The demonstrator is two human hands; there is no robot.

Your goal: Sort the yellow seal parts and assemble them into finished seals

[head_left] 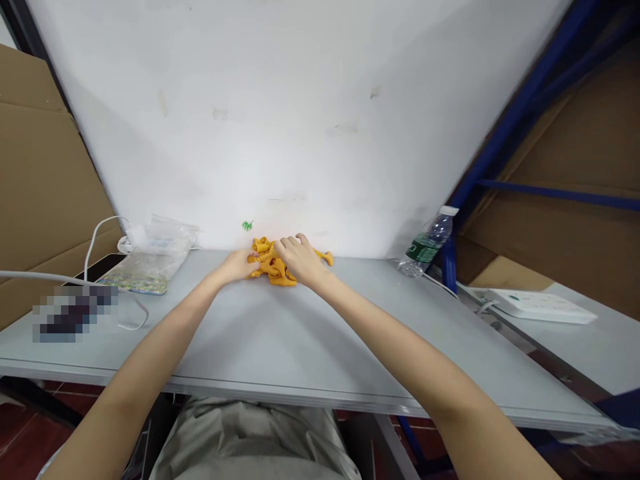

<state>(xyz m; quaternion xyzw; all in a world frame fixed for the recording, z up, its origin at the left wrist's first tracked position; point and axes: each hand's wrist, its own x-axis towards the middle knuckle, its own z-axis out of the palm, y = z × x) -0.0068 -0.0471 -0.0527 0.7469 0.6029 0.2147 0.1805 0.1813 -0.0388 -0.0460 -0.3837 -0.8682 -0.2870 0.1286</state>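
A bunched heap of soft, rubbery orange pieces (pixel 278 272) lies on the grey table against the white back panel. They look like limp balloons, but I cannot make out the kind for sure. At the heap's left side, my left hand (pixel 239 265) has its thumb and fingers closed around some orange material, fingertips partly hidden in it. My right hand (pixel 300 259) rests palm down over the right part, its fingers apart and touching the pieces. One orange end (pixel 327 257) sticks out to the right beyond that hand.
A clear plastic bag (pixel 157 250) with colourful contents lies at the left, near white cables (pixel 93 243) and a dark phone-like slab (pixel 103 265). At the right, a water bottle (pixel 430 241) leans against a blue frame (pixel 450 263). A white power strip (pixel 543 305) sits beyond. Cardboard (pixel 45 173) stands left.
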